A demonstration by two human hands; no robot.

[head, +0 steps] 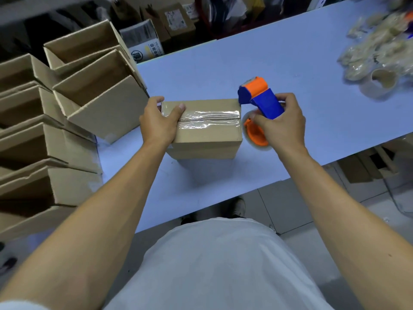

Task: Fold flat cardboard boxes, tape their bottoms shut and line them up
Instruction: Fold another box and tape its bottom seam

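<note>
A box [205, 128] sits at the centre of the frame on a pale blue surface [301, 70], its closed flaps facing up. A strip of clear tape [210, 119] runs along the seam from the left end to the right edge.

The left hand [159, 121] rests on the box's left end, its fingers [156, 100] curled over the far edge and the thumb pressed flat on the tape. It holds the box down rather than lifting it.

The right hand [282, 124] is just right of the box, fingers closed around the blue handle of a tape gun [259, 101]. The gun's orange and blue head touches the box's upper right corner, where the tape ends. Its roll [257, 133], on an orange hub, hangs below the hand, beside the box's right wall.

At the left of the frame stand rows of open boxes [67, 108], mouths up, packed side by side; the nearest one almost touches the left hand's box. At the upper right of the frame lies a heap of crumpled tape [375, 48], with a nearly spent roll core [380, 85] next to it. Beyond the surface's far edge, at the top centre, are printed cartons [156, 30]. A white shirt [223, 265] fills the bottom centre.
</note>
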